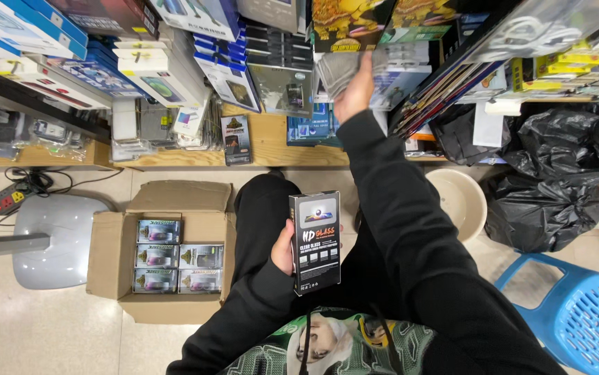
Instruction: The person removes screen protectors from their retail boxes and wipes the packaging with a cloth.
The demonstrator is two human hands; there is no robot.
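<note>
My left hand [283,248] grips a flat black retail box [315,242] with a picture and light panels on its face, held upright over my lap. My right hand [353,89] is stretched far forward to the shelf, closed on a grey cloth [336,69] that it presses against the stacked packages there. Both arms are in black sleeves.
An open cardboard carton [108,260] on the floor at my left holds several small boxes. A wooden shelf [272,142] ahead is crowded with packaged goods. A grey stool base [56,239] stands left, a blue plastic stool [580,312] right, black bags [556,180] and a beige bowl [459,198] near it.
</note>
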